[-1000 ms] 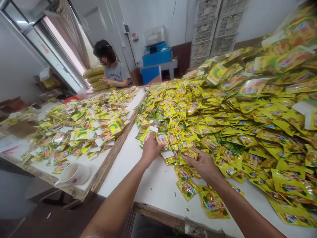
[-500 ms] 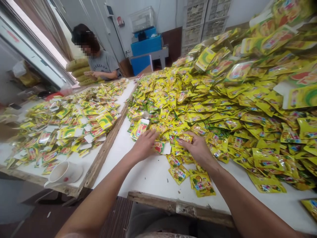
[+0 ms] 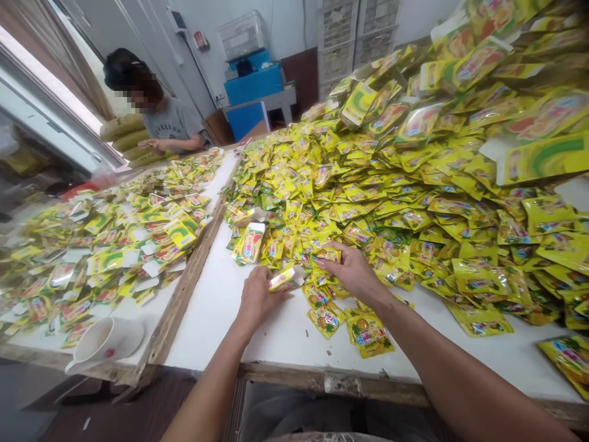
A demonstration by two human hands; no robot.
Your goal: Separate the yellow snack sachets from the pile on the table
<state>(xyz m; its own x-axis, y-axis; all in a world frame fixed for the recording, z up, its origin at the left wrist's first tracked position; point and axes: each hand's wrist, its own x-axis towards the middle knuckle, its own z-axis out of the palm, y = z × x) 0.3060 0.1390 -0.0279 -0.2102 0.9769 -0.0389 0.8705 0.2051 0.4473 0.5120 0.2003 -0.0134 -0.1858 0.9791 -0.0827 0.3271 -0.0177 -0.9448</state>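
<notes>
My left hand [image 3: 260, 301] is closed on a small carton [image 3: 281, 280], yellow with a white flap sticking out to the right. My right hand [image 3: 352, 270] pinches a yellow sachet [image 3: 330, 255], just right of the carton and apart from it. Another carton [image 3: 252, 243] lies beyond my left hand, against the edge of the sachet heap [image 3: 350, 202]. Several loose sachets [image 3: 370, 331] rest on the white tabletop below my right hand. Its palm side is hidden from view.
A wooden strip [image 3: 188, 279] divides the tables. On the left one lie piled cartons [image 3: 119, 245] and a white mug [image 3: 108, 341] near the front edge. Opposite, a person [image 3: 159, 116] handles something small. Large cartons [image 3: 543, 159] top the heap at right.
My left hand has closed round the carton and tilted it up off the table. My right hand still holds its sachet. The whole view has shifted slightly.
</notes>
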